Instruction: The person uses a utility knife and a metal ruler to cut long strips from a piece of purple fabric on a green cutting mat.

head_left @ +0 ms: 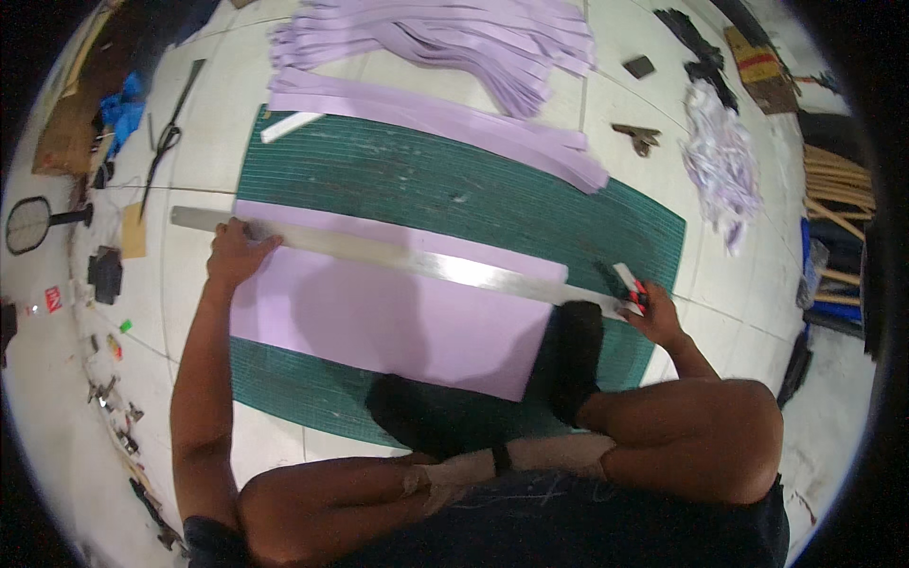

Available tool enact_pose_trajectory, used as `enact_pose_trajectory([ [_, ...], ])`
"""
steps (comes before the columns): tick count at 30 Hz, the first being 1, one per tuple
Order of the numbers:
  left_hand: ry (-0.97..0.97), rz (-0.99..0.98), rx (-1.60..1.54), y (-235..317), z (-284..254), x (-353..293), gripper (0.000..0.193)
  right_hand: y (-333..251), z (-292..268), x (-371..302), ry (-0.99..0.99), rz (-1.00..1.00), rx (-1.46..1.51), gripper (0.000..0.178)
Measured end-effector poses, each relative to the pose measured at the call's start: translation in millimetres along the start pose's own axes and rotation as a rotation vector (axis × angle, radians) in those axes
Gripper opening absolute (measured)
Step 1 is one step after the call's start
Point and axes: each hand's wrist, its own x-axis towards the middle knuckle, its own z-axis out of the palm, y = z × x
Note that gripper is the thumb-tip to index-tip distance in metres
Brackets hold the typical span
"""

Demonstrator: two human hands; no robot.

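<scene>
A long metal ruler [369, 250] lies slantwise across a lilac sheet [350, 308], with a narrow strip of the sheet showing beyond its far edge. My left hand [241, 254] grips the ruler near its left end, thumb and fingers spread across its width. At the other end, my right hand [655, 314] is closed around a red and black utility knife [639, 295], right beside the ruler; its fingers are partly hidden. Under the sheet is a green cutting mat [379, 161]. My dark-socked foot [576, 355] rests by the ruler's right part.
Lilac strips [426, 109] lie along the mat's far edge, with a larger pile [454, 33] beyond. A short white bar [292, 126] is at the mat's far left corner. Scissors [166, 142] lie left, a brown clamp [640, 138] and tangled offcuts [720, 156] right.
</scene>
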Motion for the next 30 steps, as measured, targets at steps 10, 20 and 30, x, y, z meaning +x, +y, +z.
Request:
enact_pose_trajectory([
  [10, 0.473, 0.325, -0.111, 58.6, -11.1, 89.5, 0.062, -7.7, -6.8, 20.5, 0.145, 0.087, 0.346, 0.026],
  [20, 0.296, 0.413, -0.044, 63.9, -35.7, 93.4, 0.031, -21.2, 1.0, -2.3, 0.162, 0.074, 0.508, 0.034],
  [30, -0.213, 0.639, -0.777, 243.8, -10.9, -113.4, 0.026, -180.1, -49.4, 73.9, -0.011, -0.03, 0.853, 0.049],
])
